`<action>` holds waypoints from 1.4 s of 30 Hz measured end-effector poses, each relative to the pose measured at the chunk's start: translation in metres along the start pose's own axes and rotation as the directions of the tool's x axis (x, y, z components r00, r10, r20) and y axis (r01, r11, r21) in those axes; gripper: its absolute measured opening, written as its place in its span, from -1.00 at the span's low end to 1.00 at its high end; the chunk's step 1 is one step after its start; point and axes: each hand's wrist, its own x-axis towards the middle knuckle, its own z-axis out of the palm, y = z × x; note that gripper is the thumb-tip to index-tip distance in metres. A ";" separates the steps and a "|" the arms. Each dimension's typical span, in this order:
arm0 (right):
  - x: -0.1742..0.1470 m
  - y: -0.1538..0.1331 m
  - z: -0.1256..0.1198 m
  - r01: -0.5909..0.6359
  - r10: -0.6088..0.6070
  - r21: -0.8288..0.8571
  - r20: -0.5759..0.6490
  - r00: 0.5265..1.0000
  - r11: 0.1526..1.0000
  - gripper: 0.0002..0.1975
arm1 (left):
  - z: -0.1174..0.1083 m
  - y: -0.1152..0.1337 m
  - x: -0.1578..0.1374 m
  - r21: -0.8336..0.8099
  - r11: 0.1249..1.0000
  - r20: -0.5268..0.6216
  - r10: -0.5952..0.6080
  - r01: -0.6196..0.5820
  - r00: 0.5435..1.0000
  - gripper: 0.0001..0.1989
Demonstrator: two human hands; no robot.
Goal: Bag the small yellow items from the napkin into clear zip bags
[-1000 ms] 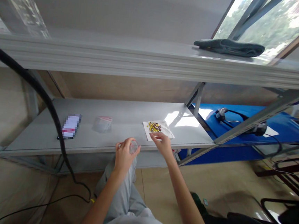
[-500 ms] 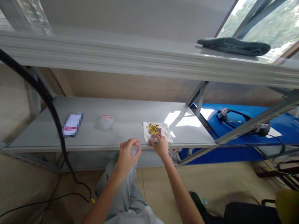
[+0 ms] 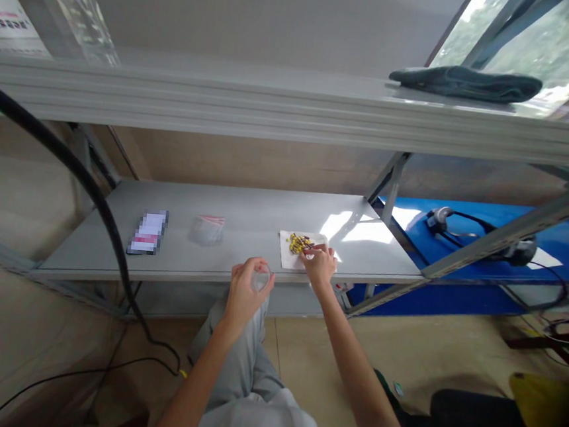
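My left hand (image 3: 246,290) is curled around a small clear round container (image 3: 261,280), held just off the front edge of the grey shelf. On that shelf lies a white paper sheet (image 3: 289,260) with a pile of small yellow and dark brown capsule-like pieces (image 3: 298,243). Over the right part of the sheet, my right hand (image 3: 320,264) reaches into the pile with thumb and fingertips drawn together. Whatever is between those fingertips is too small to make out.
Left on the grey shelf (image 3: 245,203) lie a clear zip bag (image 3: 208,231) and a phone (image 3: 147,232). A black cable (image 3: 77,162) hangs at left. Above is an upper shelf edge (image 3: 253,114) with a folded dark cloth (image 3: 468,83). A headset (image 3: 467,228) rests on a blue table.
My right hand has moved right and onto the pile; the clear thing seen at its fingers earlier no longer shows there. My left hand keeps the clear container. The view has shifted slightly.
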 end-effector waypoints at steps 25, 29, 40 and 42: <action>-0.002 -0.003 0.011 0.014 -0.014 0.068 0.002 1.000 0.998 -0.78 | 0.003 -0.012 -0.001 0.011 0.999 0.101 -0.050 0.049 0.994 -0.78; 0.000 -0.006 0.006 0.014 -0.013 0.099 -0.007 1.000 0.995 -0.80 | 0.004 -0.013 -0.001 0.009 0.997 0.103 -0.072 0.072 0.992 -0.78; -0.042 -0.059 -0.065 0.372 -0.520 0.674 0.022 0.854 0.639 -0.88 | 0.011 -0.014 -0.004 -0.012 0.998 0.162 -0.058 0.061 0.985 -0.78; -0.049 -0.066 -0.074 0.367 -0.551 0.683 0.062 0.832 0.631 -0.90 | 0.012 -0.015 -0.004 0.000 0.998 0.165 -0.065 0.066 0.984 -0.77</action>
